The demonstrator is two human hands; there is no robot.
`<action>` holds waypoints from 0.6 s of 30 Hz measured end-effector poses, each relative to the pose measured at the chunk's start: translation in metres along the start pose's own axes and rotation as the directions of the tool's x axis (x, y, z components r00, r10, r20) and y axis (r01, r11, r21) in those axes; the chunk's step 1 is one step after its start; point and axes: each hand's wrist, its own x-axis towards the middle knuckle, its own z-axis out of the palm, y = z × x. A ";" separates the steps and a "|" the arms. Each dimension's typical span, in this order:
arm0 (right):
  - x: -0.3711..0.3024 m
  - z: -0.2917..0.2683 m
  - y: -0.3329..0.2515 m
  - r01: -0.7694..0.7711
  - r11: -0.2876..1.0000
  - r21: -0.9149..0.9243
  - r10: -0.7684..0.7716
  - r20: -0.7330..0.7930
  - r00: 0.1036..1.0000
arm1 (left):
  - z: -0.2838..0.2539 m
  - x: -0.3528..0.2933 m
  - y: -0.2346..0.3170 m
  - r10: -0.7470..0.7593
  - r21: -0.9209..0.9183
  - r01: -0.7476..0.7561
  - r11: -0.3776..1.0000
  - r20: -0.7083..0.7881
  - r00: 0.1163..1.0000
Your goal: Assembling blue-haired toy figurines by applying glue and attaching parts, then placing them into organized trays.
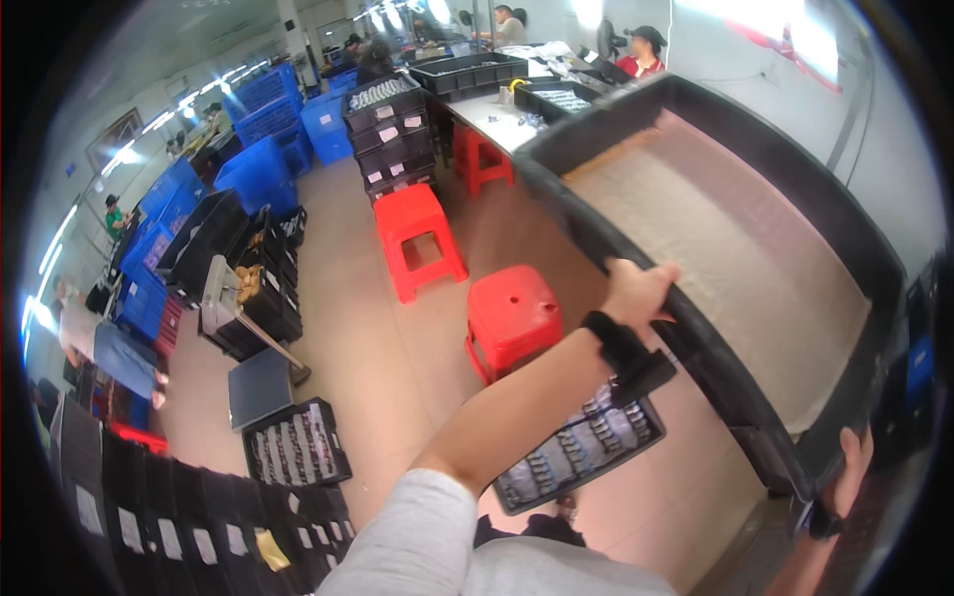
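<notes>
Head cam: L grip (636, 293) is closed over the near long rim of a blk plastic tray (730, 382); R grip (847, 472) clasps the same tray at its near R corner, some fingers hidden; tray is at the person's R, a pale beige lining (725, 258) across its base; can't tell if anything props it underneath; dk wrist strap (606, 338) on the L arm; below that forearm, a small blk crate (636, 443) w/ rows of shiny parts (571, 447) sits on the floor (397, 377); two red plastic stools (512, 303) stand farther off, a third red stool (487, 164) by the tabletop (502, 119); stacked blk crates (390, 159) beside it; at L, a platform scale (260, 387) w/ a parts crate (338, 442) just beside; co-worker (639, 65) in red top & dk cap, far side.
</notes>
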 end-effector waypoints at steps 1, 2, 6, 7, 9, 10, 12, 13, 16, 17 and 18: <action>-0.020 0.027 -0.007 0.004 1.000 -0.012 -0.004 0.041 0.999 | -0.037 -0.012 0.011 0.023 -0.010 -0.023 1.000 -0.023 0.999; -0.043 0.054 -0.016 0.005 1.000 -0.027 -0.003 0.078 0.997 | -0.077 -0.026 0.023 0.040 -0.018 -0.041 0.999 -0.044 0.998; -0.124 0.148 -0.028 -0.134 0.989 0.063 0.115 0.248 0.962 | -0.200 -0.077 0.057 0.002 0.009 -0.001 1.000 -0.119 0.993; -0.141 0.168 -0.019 -0.126 0.990 0.070 0.105 0.248 0.963 | -0.227 -0.088 0.063 -0.038 -0.020 0.036 0.999 -0.160 0.986; -0.175 0.202 -0.002 -0.174 0.982 0.073 0.145 0.302 0.942 | -0.294 -0.098 0.062 -0.023 0.093 0.046 0.995 -0.234 0.972; -0.188 0.220 0.006 -0.244 0.968 0.062 0.206 0.367 0.907 | -0.322 -0.100 0.060 -0.034 0.120 0.072 0.990 -0.289 0.957; -0.217 0.252 0.023 -0.398 0.917 0.026 0.354 0.405 0.843 | -0.371 -0.108 0.057 -0.035 0.154 0.089 0.984 -0.327 0.944; -0.230 0.266 0.030 -0.442 0.896 0.029 0.392 0.414 0.821 | -0.395 -0.110 0.051 -0.044 0.187 0.119 0.975 -0.365 0.930; -0.260 0.284 0.082 -0.568 0.822 0.047 0.502 0.410 0.761 | -0.439 -0.098 0.021 -0.215 0.183 0.302 0.935 -0.385 0.898; -0.268 0.291 0.088 -0.597 0.801 0.038 0.536 0.397 0.745 | -0.455 -0.091 0.006 -0.222 0.153 0.309 0.939 -0.418 0.881; -0.274 0.297 0.096 -0.608 0.793 0.044 0.544 0.399 0.738 | -0.462 -0.087 -0.003 -0.238 0.132 0.318 0.939 -0.421 0.875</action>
